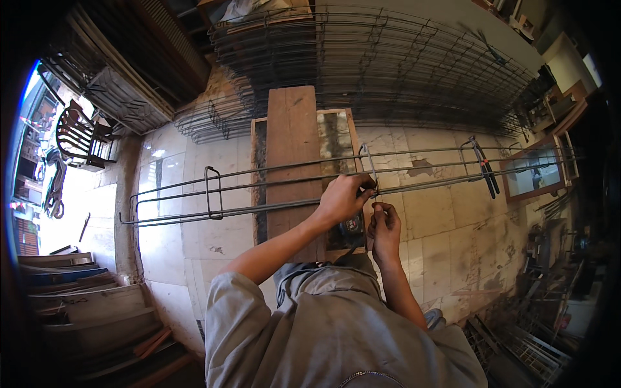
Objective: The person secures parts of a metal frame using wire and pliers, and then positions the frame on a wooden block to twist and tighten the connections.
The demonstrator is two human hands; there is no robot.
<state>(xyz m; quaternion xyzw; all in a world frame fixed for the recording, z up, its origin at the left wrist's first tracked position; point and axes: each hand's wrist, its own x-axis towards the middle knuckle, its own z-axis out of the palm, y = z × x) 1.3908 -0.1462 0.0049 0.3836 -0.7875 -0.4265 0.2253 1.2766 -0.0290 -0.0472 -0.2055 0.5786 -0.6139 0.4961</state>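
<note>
Several long steel rods (284, 206) made up the cage before us, lying across the wooden plank (291, 123) and running from nine o'clock to three. Our left hand (346, 197) reached the foot of the middle stirrup (369, 163), its fingers curled narrow there; we could not tell whether they pinched wire or rod. Just below, towards five o'clock from it, our right hand (385, 229) had thumb and fingertips drawn near together, and anything thin between them was too small to make out. As we judged it, the work was partway: the left stirrup (209, 194), at nine o'clock, and the right stirrup (464, 161), towards three, already stood around the rods, while the middle joint seemed unfinished. How firmly any joint was fixed, we couldn't see. Beyond the right stirrup, pincers (490, 178) with red-and-black handles hung at the rods, out of our hands. At twelve o'clock we had a big stack of similar wire cages (375, 58), apparently further along. A slatted chair (74, 132) stood far off, between nine and ten.
</note>
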